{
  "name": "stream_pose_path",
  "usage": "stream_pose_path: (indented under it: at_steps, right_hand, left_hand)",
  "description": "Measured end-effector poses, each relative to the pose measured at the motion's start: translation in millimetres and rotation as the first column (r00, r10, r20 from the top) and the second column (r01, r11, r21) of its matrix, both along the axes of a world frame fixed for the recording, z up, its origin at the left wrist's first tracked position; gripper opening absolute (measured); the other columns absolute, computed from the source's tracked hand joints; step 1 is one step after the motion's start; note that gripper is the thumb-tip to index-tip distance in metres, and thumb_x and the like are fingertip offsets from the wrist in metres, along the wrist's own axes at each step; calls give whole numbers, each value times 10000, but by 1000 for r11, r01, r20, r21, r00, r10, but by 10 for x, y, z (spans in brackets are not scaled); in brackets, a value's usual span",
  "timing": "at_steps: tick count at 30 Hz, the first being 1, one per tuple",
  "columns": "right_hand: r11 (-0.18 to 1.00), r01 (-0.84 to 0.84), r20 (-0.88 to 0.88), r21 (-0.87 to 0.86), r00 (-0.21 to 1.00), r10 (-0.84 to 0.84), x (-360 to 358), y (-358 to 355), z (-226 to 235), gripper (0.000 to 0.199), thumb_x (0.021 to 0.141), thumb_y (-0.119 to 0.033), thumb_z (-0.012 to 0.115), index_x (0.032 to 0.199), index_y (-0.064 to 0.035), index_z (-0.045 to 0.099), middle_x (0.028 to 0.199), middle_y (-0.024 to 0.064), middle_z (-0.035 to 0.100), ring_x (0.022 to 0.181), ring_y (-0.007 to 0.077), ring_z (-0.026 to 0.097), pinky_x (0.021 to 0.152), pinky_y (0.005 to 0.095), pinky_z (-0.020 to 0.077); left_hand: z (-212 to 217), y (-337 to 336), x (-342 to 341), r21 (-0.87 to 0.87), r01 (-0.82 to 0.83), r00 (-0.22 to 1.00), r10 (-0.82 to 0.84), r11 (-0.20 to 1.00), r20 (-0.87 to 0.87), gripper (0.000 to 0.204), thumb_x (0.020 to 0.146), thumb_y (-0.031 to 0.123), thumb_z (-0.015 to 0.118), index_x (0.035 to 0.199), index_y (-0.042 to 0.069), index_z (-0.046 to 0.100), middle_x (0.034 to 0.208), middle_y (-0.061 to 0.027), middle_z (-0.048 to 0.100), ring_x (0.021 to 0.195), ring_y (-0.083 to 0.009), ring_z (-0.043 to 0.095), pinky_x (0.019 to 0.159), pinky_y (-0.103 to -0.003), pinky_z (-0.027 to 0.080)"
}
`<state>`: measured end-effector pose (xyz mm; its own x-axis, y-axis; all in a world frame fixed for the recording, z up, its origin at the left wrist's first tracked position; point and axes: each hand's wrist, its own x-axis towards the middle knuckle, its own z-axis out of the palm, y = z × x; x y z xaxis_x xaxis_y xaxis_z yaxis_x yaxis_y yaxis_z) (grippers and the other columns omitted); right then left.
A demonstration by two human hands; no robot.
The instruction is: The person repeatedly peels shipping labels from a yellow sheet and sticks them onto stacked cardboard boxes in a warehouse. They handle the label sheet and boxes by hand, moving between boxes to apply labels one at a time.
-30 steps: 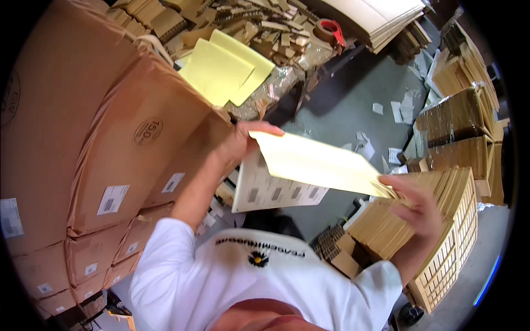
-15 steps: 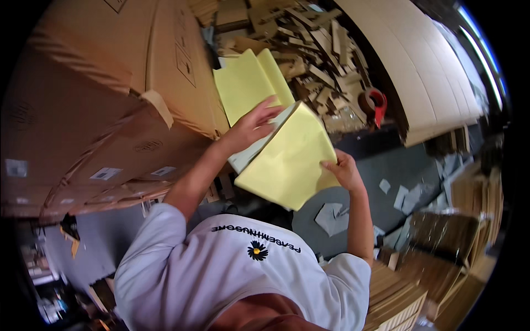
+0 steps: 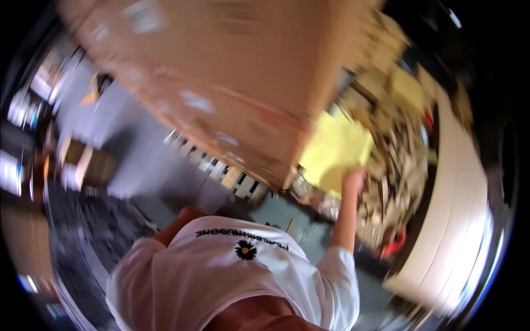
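The picture is badly blurred; still, the right hand (image 3: 353,179) is raised with its grip closed on the lower edge of a yellow sheet (image 3: 335,154), which it holds up against the corner of the stacked cardboard boxes (image 3: 232,94); the left hand (image 3: 187,214) hangs low beside the white shirt (image 3: 232,276), and I cannot tell whether its grip is open or closed; it seems to hold nothing. A second yellow sheet (image 3: 406,88) lies farther off on the heap of cardboard scraps (image 3: 395,165); judging from this, the sheet in hand is carried but not yet laid down; setting it on a pile is what remains.
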<state>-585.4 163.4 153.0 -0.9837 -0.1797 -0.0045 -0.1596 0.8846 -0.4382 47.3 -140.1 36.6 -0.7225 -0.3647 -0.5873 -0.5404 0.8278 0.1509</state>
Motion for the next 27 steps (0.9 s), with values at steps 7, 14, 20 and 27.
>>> stream_pose_path:
  at_steps: [7, 14, 20, 27]
  right_hand:
    - [720, -314, 162, 619, 948, 275, 1269, 423, -145, 405, 962, -306, 538, 1238, -29, 642, 1205, 237, 639, 1092, 355, 619, 879, 516, 535]
    - [454, -845, 165, -282, 423, 891, 3457, -2377, -129, 308, 923, -294, 630, 811, -9, 607, 655, 159, 622, 609, 248, 633, 560, 420, 479]
    - [414, -173, 436, -894, -120, 892, 5530, -5254, 1398, 347, 1046, -325, 528, 1204, -24, 596, 1153, 150, 679, 843, 157, 659, 759, 273, 513]
    - [474, 157, 314, -866, -568, 761, 6758, -7514, 1700, 429, 1076, -290, 421, 1401, -9, 444, 1396, 231, 551, 947, 225, 696, 811, 321, 559]
  left_hand:
    - [-175, 271, 1499, 544, -816, -211, 977, -195, 34, 196, 812, 123, 686, 1008, 116, 694, 979, -134, 691, 968, -306, 679, 803, -427, 559]
    - [425, -760, 1363, 965, 74, -398, 879, -253, 261, 108, 849, 145, 583, 788, 55, 585, 683, -97, 584, 605, -229, 579, 613, -400, 528]
    - [1943, -2497, 1773, 836, 525, -272, 899, -160, 343, 91, 929, 163, 582, 935, 73, 572, 827, -39, 587, 787, -202, 604, 815, -381, 512]
    - [2222, -4257, 2433, 730, 682, -399, 857, 39, 327, 240, 1001, 135, 594, 1213, 24, 589, 975, -20, 616, 828, -112, 622, 806, -307, 543]
